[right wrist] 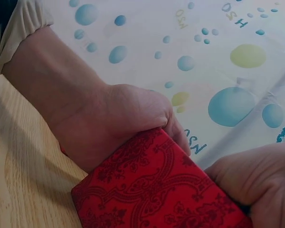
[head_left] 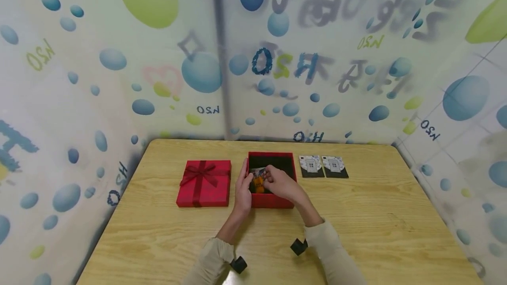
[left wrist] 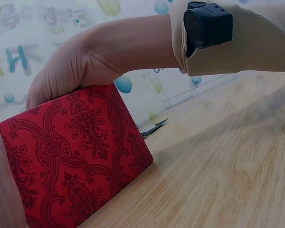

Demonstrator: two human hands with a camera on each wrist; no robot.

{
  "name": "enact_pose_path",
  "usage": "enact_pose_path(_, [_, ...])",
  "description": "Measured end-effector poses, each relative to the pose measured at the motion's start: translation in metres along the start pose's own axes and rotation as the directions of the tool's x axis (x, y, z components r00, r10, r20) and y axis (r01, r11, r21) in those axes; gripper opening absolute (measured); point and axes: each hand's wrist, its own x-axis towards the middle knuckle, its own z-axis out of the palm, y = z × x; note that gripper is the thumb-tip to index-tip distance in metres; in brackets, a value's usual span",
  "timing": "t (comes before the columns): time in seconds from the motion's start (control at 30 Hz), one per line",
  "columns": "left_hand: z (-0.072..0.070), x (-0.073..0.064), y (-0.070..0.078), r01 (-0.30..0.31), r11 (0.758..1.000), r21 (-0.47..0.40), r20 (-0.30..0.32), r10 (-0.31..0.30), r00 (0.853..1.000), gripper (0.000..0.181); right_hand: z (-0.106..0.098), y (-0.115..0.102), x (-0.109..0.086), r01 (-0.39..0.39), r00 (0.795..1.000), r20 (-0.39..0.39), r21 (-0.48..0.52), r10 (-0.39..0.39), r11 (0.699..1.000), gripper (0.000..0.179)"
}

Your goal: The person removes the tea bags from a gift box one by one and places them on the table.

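Note:
A red gift box (head_left: 273, 201) with a dark inside stands uncovered on the wooden table. My left hand (head_left: 243, 190) grips its left wall, with the fingers along the outside and the thumb at the rim. Reaching over the front wall, my right hand (head_left: 280, 183) pinches a small orange packet (head_left: 259, 184) with a clear, shiny upper part inside the box. The packet's markings are too small to read. Patterned red walls hide the right fingers in the left wrist view, where only the back of the right hand (left wrist: 76, 69) shows.
The red lid (head_left: 203, 184) with a dark ribbon bow lies left of the box. Two flat black-and-white packets (head_left: 311, 166) lie side by side to its right. A wall covering (head_left: 202, 74) with blue and green dots rises behind the table (head_left: 376, 219).

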Motion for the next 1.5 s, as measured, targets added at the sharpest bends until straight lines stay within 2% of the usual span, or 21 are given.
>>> enact_pose_path(0.2, [0.0, -0.003, 0.0, 0.012, 1.0, -0.024, -0.004, -0.012, 1.0, 0.057, -0.004, 0.003, -0.003, 0.054, 0.996, 0.059, 0.115, -0.061, 0.992, 0.024])
enact_pose_path(0.4, [-0.001, -0.003, -0.002, 0.008, 1.0, -0.011, 0.006, -0.008, 1.0, 0.057, -0.007, 0.001, -0.005, 0.061, 0.993, 0.096, 0.145, -0.075, 0.988, 0.031])
enact_pose_path(0.53, [-0.002, -0.004, -0.001, 0.006, 1.0, -0.008, 0.004, -0.006, 1.0, 0.057, -0.01, -0.002, -0.006, 0.093, 0.986, 0.123, 0.165, -0.114, 0.982, 0.04])
enact_pose_path(0.7, [0.0, -0.003, 0.002, -0.005, 1.0, -0.014, 0.006, 0.005, 1.0, 0.057, -0.015, -0.005, -0.008, 0.134, 0.976, 0.138, 0.22, -0.167, 0.966, 0.033])
enact_pose_path(1.03, [0.001, 0.0, 0.0, 0.003, 1.0, 0.008, -0.009, -0.003, 1.0, 0.058, -0.024, -0.004, -0.009, 0.117, 0.987, 0.071, 0.276, -0.141, 0.954, 0.029])
enact_pose_path(1.23, [0.001, 0.0, 0.001, 0.003, 1.0, -0.013, 0.004, -0.003, 1.0, 0.058, -0.03, -0.004, -0.011, 0.123, 0.988, 0.05, 0.308, -0.145, 0.943, 0.028])
enact_pose_path(1.5, [0.001, 0.0, -0.001, -0.002, 1.0, -0.01, 0.012, 0.002, 1.0, 0.057, -0.038, -0.006, -0.015, 0.071, 0.996, 0.031, 0.352, -0.087, 0.933, 0.038])
